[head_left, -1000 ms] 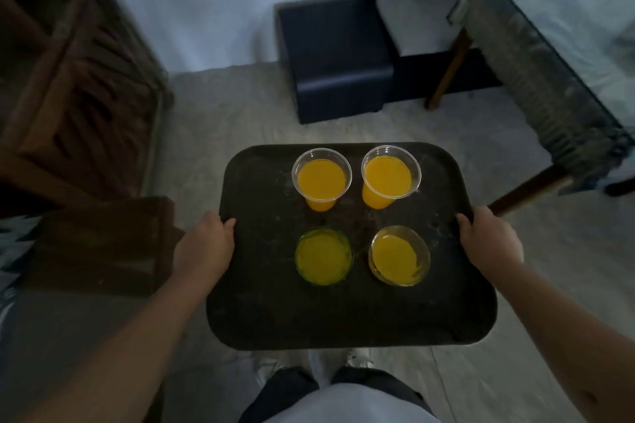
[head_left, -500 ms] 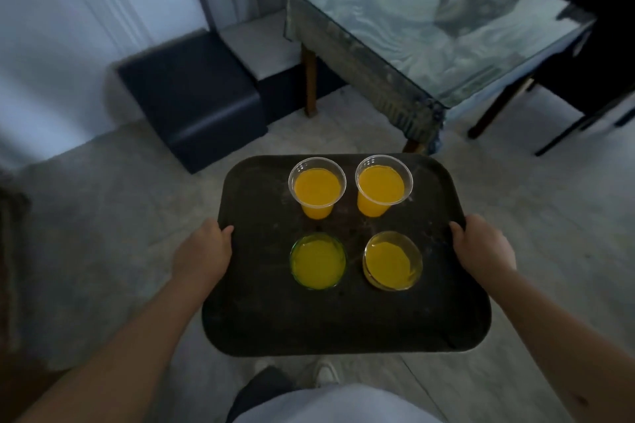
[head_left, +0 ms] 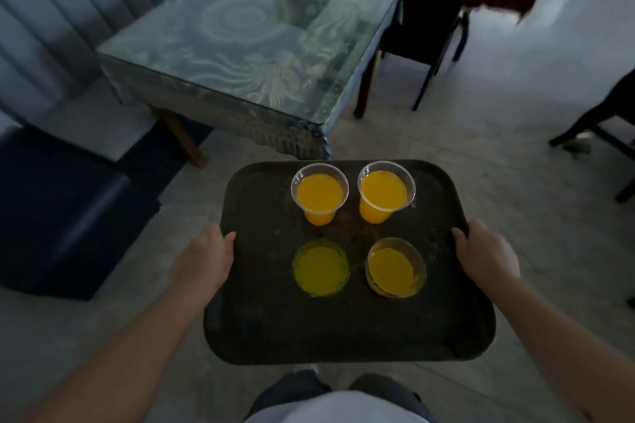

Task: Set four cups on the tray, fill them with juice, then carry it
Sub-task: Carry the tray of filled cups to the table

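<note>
Fingers of the left hand [head_left: 205,256] and right hand [head_left: 486,252] clamp opposite edges of the tray [head_left: 343,330]; four cups between.

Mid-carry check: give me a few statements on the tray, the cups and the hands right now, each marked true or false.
1. All four cups on the tray hold orange juice. True.
2. The left hand hangs free of the tray. False: it grips the tray's left edge, as the right hand grips the right edge.
3. One cup has tipped over. False: the clear cup and the other three stand upright.
4. The green cup stands in the near row. True.
5. The tray rests on the glass-topped table. False: it is held above the floor, short of the table.
</note>
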`<state>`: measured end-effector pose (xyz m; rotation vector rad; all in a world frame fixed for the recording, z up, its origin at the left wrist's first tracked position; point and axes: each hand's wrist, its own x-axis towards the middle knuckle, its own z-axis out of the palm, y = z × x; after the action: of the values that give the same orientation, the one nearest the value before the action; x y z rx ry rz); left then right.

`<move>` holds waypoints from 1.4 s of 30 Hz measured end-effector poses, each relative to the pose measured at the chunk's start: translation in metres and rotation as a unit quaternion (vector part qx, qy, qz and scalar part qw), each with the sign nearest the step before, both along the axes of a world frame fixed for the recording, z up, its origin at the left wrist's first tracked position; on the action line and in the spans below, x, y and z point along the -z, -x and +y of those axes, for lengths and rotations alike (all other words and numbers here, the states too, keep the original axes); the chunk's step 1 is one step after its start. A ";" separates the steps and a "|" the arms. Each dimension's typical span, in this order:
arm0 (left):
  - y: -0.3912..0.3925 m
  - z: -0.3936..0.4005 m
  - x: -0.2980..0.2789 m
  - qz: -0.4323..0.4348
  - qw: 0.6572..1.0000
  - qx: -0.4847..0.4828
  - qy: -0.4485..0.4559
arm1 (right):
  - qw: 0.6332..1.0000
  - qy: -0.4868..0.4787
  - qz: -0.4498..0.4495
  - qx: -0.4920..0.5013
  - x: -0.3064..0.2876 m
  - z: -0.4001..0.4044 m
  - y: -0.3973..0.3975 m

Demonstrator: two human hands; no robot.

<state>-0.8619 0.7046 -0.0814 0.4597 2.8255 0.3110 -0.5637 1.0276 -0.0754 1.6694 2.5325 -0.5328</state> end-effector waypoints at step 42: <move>0.188 0.645 -0.005 0.020 0.975 0.222 0.006 | 0.977 0.003 0.030 0.210 -0.014 0.516 0.096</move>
<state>-1.0502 1.3498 -0.0759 1.0798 2.6588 0.1930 -0.6600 1.5432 -0.0610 2.2311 2.2078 -0.6237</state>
